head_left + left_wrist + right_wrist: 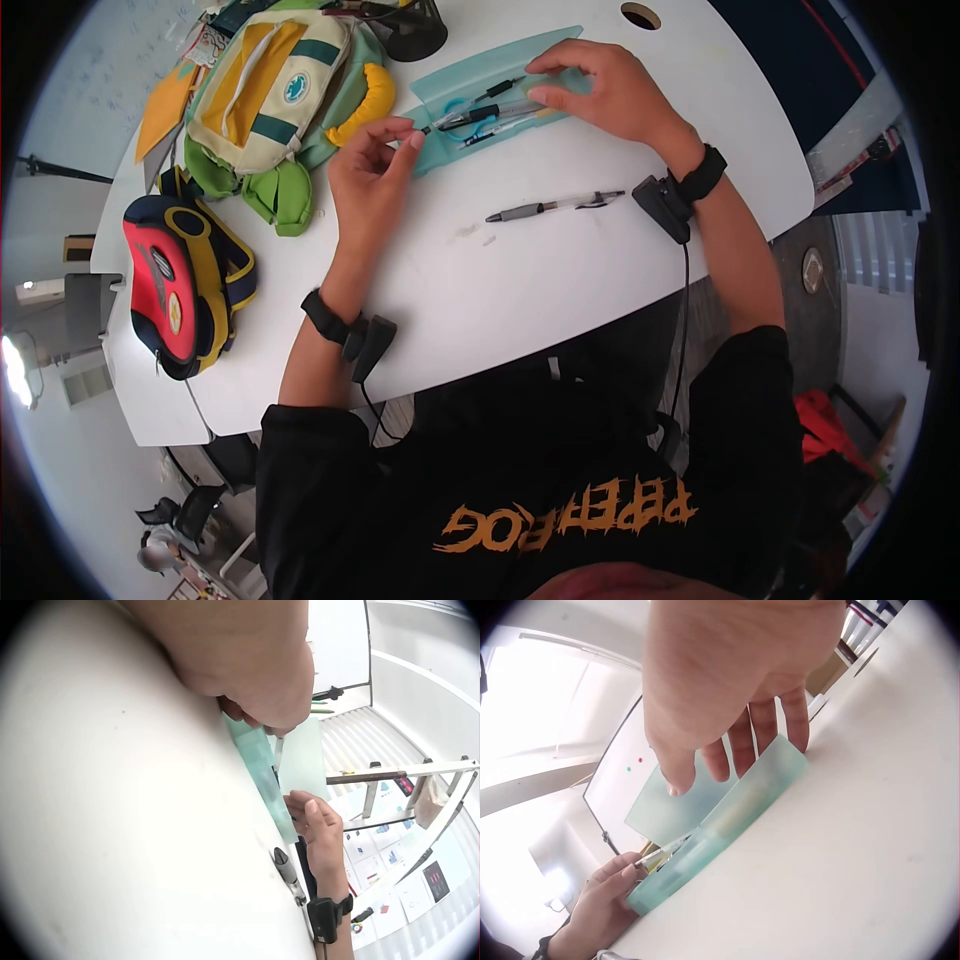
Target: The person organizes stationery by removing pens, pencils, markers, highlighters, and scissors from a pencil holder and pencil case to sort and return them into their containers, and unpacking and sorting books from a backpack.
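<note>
An opened translucent teal pencil case (pixel 430 158) lies across the far part of the white table. Inside are a black pen (pixel 500 88), blue-handled scissors (pixel 484 128) and several other pens. At the case's left end, my left hand (pixel 372 182) pinches the dark-tipped end of a slim pale pen (pixel 660 853), which slants over the case's edge. My right hand (pixel 625 95) is at the opposite end, fingers extended behind the case wall and thumb apart over the opening. Closer to me, a grey and clear pen (pixel 545 209) lies on the table.
A green and cream backpack (pixel 265 95) and a red and navy bag (pixel 170 285) occupy the table's left side. Behind the case stands a black mesh pen holder (pixel 415 32). A round hole (pixel 640 15) pierces the tabletop at the far right. Cables hang from both wrist cameras.
</note>
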A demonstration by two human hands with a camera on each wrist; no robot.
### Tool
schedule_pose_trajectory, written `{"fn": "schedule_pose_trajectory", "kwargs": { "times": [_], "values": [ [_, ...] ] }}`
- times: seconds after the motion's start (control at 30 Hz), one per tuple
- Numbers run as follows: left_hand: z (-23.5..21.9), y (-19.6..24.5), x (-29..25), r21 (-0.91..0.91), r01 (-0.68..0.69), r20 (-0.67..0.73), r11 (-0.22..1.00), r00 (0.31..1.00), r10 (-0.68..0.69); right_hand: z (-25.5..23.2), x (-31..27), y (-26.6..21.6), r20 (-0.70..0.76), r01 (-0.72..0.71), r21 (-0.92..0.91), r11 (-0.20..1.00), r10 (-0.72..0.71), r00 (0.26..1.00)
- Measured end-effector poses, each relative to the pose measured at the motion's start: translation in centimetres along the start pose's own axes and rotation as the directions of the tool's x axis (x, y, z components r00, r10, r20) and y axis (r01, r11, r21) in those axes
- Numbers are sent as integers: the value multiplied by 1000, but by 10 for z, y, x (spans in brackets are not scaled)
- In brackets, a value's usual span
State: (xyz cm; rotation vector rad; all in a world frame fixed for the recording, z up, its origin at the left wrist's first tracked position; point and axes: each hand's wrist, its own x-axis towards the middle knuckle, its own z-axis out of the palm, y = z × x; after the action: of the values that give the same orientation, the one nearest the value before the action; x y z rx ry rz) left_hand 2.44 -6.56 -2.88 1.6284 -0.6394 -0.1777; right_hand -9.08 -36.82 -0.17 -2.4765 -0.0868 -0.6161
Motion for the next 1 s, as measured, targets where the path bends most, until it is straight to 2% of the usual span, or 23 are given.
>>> {"fn": "schedule_pose_trajectory", "kwargs": {
  "times": [0.13,0.2,0.23,0.3,0.37,0.53,0.6,0.63,0.7,0.73,0.8,0.83,0.9,1.0],
  "values": [
    [-5,3,-1,90,69,42,994,996,-73,4,-3,-2,21,35,-30,999,-34,999],
    [-1,4,-1,117,-89,69,989,994,81,0,1,-1,5,44,-36,998,-44,999],
    [0,4,0,115,-88,69,989,994,81,-1,1,-1,7,45,-51,998,-44,999],
    [-1,11,-4,216,-196,129,957,977,171,5,-5,-2,24,37,-52,998,-36,999],
    [0,12,-7,250,-184,137,951,979,153,3,-2,-1,13,2,-37,999,-1,1000],
    [4,22,-8,358,-185,169,915,977,131,4,-2,3,-5,47,-80,996,-47,999],
    [3,25,-7,377,-290,161,880,956,246,6,-3,2,7,43,-72,996,-43,999],
    [1,25,-6,376,-299,162,877,953,255,6,-3,1,-12,51,-56,997,-52,999],
    [-1,23,-8,286,-411,244,866,905,348,2,0,2,-38,60,-48,997,-62,997],
    [-2,22,-9,284,-411,244,866,905,349,1,0,2,-30,37,-28,999,-38,999],
    [-2,29,-15,249,-479,461,842,823,332,5,-4,0,-10,4,6,1000,-4,1000],
    [-3,29,-18,251,-473,462,845,825,324,5,-4,-2,-21,-16,17,1000,16,1000],
    [-2,31,-13,291,-588,527,754,757,386,1,1,-2,-45,-26,15,1000,26,999],
    [1,33,-13,299,-656,534,693,717,449,4,0,0,-51,-40,51,998,43,998]
  ]
}}
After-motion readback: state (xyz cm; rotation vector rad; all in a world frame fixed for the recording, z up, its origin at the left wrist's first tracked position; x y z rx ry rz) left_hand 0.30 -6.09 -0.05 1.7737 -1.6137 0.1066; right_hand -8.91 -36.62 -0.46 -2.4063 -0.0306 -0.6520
